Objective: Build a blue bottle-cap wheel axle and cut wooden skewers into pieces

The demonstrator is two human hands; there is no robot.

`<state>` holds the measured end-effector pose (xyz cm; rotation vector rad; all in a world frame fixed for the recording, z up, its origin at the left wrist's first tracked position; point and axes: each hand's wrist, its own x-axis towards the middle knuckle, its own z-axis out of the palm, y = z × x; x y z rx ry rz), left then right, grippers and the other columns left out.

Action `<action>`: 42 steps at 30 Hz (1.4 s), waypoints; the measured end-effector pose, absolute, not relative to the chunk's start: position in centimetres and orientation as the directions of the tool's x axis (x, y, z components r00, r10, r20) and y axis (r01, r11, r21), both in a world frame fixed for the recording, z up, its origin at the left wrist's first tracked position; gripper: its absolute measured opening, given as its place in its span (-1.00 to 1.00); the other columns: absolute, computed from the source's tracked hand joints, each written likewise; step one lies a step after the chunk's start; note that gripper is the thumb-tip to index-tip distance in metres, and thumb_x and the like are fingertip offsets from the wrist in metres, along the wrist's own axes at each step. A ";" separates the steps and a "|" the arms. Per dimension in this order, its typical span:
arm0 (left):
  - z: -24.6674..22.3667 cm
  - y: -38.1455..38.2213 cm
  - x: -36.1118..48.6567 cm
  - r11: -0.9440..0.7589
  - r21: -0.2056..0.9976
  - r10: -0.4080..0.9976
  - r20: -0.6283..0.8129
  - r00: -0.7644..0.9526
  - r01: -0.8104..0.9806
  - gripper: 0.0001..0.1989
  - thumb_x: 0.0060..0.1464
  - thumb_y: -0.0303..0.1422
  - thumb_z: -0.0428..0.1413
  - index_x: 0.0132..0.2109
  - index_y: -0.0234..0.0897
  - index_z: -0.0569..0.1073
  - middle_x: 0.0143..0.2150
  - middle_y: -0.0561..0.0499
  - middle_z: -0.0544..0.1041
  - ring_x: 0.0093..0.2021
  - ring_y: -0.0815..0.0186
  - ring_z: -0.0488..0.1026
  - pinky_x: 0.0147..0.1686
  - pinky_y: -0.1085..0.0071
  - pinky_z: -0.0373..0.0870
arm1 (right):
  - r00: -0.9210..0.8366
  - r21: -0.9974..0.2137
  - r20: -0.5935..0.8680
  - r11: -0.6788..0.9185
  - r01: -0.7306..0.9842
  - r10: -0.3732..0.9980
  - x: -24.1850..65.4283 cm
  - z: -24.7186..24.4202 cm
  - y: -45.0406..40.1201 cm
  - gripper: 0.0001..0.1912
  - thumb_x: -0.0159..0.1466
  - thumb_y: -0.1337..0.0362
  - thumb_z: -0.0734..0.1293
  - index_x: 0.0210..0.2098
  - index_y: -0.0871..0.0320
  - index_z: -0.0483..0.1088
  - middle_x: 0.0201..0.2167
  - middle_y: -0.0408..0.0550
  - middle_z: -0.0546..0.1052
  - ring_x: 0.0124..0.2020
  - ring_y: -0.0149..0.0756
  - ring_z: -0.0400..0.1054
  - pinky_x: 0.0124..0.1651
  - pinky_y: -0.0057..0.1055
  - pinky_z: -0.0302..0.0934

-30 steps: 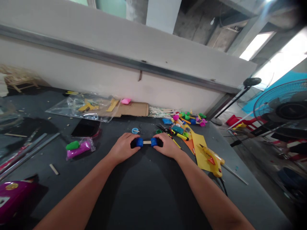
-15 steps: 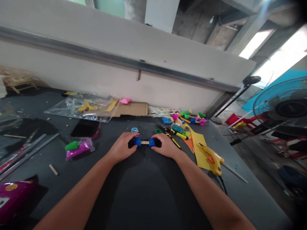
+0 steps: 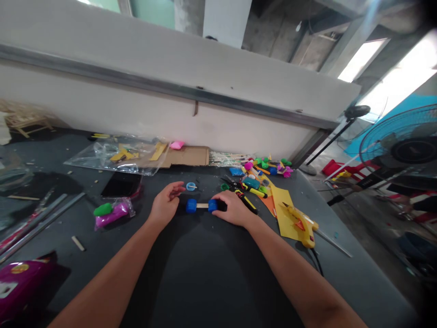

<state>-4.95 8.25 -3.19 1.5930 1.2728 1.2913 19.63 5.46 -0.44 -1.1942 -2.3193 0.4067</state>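
A small wooden stick (image 3: 202,206) joins two blue bottle caps, the left cap (image 3: 191,206) and the right cap (image 3: 212,206), like a dumbbell on the dark table. My right hand (image 3: 232,207) grips the right cap between thumb and fingers. To the left, my left hand (image 3: 165,203) is off the caps, its fingers apart and nothing in them. Just beyond it lies a light blue cap ring (image 3: 191,187) with a small stick piece across it.
Black-and-yellow pliers (image 3: 244,196) and a yellow glue gun (image 3: 302,223) on yellow sheet (image 3: 285,200) lie at right. A phone (image 3: 121,184), a bag of purple clay (image 3: 116,214) and metal strips (image 3: 41,223) are left. Cardboard (image 3: 189,156) lies behind.
My left hand has let go of the left blue cap and moved left, its fingers opening. My right hand keeps its hold on the right cap.
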 end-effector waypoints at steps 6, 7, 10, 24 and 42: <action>-2.9 8.0 -5.0 -0.244 0.944 0.969 0.247 0.014 0.222 -0.52 -0.17 -0.54 -0.05 -0.03 -0.29 0.40 -0.16 -0.07 0.52 -0.08 0.25 0.45 0.01 0.22 0.33 | -0.508 -0.501 0.271 0.570 0.651 0.818 18.9 -0.2 5.1 -0.61 0.08 0.17 0.43 -0.11 0.08 0.37 -0.16 -0.04 0.48 -0.10 -0.19 0.30 0.01 -0.20 0.08; -2.9 7.9 -5.0 -0.244 0.948 0.969 0.248 0.007 0.207 -0.53 -0.16 -0.53 -0.05 -0.02 -0.29 0.40 -0.16 -0.07 0.52 -0.08 0.25 0.44 0.01 0.22 0.33 | -0.507 -0.509 0.269 0.568 0.647 0.819 18.9 -0.3 5.2 -0.58 0.07 0.14 0.43 -0.09 0.08 0.36 -0.15 -0.03 0.48 -0.09 -0.18 0.30 0.01 -0.20 0.08; -2.6 7.9 -5.0 -0.236 0.959 0.967 0.248 -0.059 0.155 -0.58 -0.12 -0.48 0.00 -0.03 -0.30 0.41 -0.18 -0.08 0.52 -0.10 0.24 0.45 -0.01 0.24 0.34 | -0.465 -0.575 0.303 0.549 0.606 0.832 19.2 -0.6 5.4 -0.47 0.07 0.07 0.41 -0.01 0.08 0.31 -0.15 -0.02 0.46 -0.09 -0.19 0.30 0.00 -0.23 0.13; -1.4 7.2 -5.3 -0.075 0.968 0.963 0.133 -0.234 0.240 -0.60 0.07 -0.11 0.01 -0.60 -0.26 0.29 -0.79 0.16 0.19 -0.72 0.44 0.19 -0.69 0.53 0.09 | 0.218 -0.652 0.584 0.292 0.700 0.782 21.3 0.0 6.6 -0.68 0.33 0.18 0.04 -0.44 0.13 0.30 -0.49 -0.12 0.42 -0.45 -0.34 0.29 -0.34 -0.45 0.12; -0.8 6.7 -5.2 -0.052 0.895 0.967 0.157 -0.202 0.443 -0.60 0.06 -0.06 -0.03 -0.58 -0.23 0.30 -0.75 0.13 0.25 -0.68 0.39 0.19 -0.66 0.47 0.07 | 0.462 -0.182 0.239 -0.428 0.885 0.854 37.5 4.7 -5.8 -0.74 0.23 0.10 0.15 -0.33 0.10 0.39 -0.40 -0.04 0.53 -0.36 -0.23 0.40 -0.39 -0.42 0.10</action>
